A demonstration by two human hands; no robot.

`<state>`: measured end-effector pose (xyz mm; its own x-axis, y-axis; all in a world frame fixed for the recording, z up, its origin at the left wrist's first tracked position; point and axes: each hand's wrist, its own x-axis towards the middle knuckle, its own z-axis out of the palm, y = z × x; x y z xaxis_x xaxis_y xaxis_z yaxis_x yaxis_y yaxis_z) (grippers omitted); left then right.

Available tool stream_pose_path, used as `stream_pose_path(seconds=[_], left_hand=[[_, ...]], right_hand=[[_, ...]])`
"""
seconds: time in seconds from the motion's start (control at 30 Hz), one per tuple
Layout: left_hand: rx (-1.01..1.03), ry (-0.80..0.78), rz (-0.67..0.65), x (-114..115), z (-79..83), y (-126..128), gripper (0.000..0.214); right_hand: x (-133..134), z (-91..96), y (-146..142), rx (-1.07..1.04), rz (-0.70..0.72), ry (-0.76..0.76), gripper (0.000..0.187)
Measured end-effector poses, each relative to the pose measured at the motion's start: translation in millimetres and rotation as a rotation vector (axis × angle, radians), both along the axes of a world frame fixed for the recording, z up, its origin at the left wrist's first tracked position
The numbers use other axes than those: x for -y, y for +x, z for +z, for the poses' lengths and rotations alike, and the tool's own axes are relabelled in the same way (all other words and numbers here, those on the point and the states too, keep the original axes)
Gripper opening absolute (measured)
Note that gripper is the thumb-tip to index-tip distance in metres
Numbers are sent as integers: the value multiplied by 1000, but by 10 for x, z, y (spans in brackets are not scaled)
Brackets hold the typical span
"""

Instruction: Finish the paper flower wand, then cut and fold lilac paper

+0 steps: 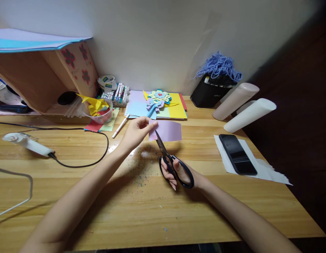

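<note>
- Bare forearms [91, 179] reach in low over the desk [126, 218] from either side, closest to where the person sits, and meet at a small purple card [169, 130].
- Left hand [138, 130] pinches that card by its left end, thumb on the near face, just in front of a paper flower [159, 95].
- Right hand [180, 171] has fingers and thumb in the handles of the scissors [160, 144], its grip closed around them; the tips reach the card's left part, just beside the left thumb.
- Cutting looks barely begun, to my eye: the card's wide right part seems whole, and only the left end, with some pinkish marks, lies by the blades. Whether they've bitten through, I can't tell from here.
- Nearly all of the card, I'd judge, is left uncut.
- As for what seems done, the flower lies layered on the coloured sheets [178, 109], with a red centre and a blue stem. Whether it lacks any part, I can't say.
- Over to the left, yellow paper [95, 105] sits in a clear tub [109, 115], with a white pen [120, 126] lying between tub and sheets.
- Over to the right, a phone [236, 154] rests on tissue [270, 172].
</note>
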<state>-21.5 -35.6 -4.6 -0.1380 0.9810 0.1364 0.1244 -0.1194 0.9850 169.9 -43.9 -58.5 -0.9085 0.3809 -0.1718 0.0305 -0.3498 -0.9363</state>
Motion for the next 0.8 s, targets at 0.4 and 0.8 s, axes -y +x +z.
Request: stream_pose_path(seconds=[0.4,0.8], left_hand=[[-76,-130,-105,-35,-39,-114,31],[-63,-240,-227,-3,39,-116,27]], right_hand=[[12,-16,37,17,70,34,57],[31,33,37,46,130,90,58]])
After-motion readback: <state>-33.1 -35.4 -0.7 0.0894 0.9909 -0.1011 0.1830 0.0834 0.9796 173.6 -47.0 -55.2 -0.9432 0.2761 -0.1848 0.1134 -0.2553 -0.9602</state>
